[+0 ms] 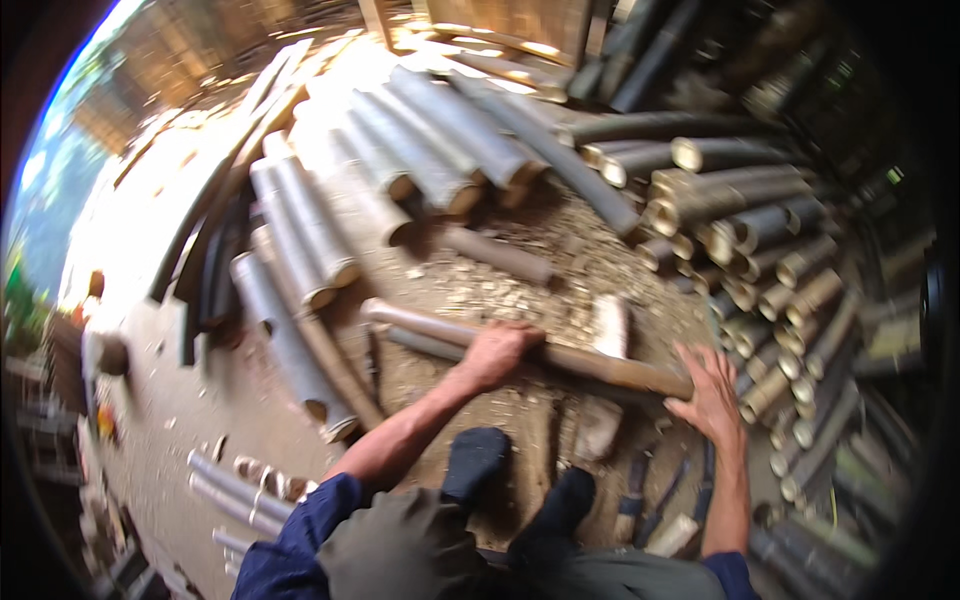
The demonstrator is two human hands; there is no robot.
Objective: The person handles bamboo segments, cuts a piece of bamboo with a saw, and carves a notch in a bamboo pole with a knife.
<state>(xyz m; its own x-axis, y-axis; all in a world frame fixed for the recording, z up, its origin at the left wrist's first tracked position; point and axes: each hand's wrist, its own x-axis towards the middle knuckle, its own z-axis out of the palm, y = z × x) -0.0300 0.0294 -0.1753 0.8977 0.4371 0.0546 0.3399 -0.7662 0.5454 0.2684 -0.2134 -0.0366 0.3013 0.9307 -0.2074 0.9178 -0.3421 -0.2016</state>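
Remote log, head view; motion blur noted. The brown earthen floor (170, 400) carries everything. Far centre, I record a row of thick grey bamboo lengths (435, 140); at right, a heaped stack of grey and tan bamboo sections (775, 265), many cut ends facing left.

Item in hand: a long, smooth brown bamboo pole (625, 372), crosswise at centre, beyond the dark-socked feet (477, 462), its left end farther than its right. A grey bamboo length (424, 345) shows along the near side of its left part; I cannot tell if they touch.

Hands: my left hand (503, 352) is wrapped over the pole near its middle, fingertips hidden. My right hand (712, 388) is spread wide at the pole's right end; contact unclear.

Smaller: a pale block (611, 325) just beyond the pole's right half; slender dark tool-like pieces (634, 497) near right; straw-coloured chips (590, 262) farther off.

Handling judgement: I would hold firmly at the balance point with the left, guide the end with the right palm, turn slowly, and avoid the cut rim and the feet.
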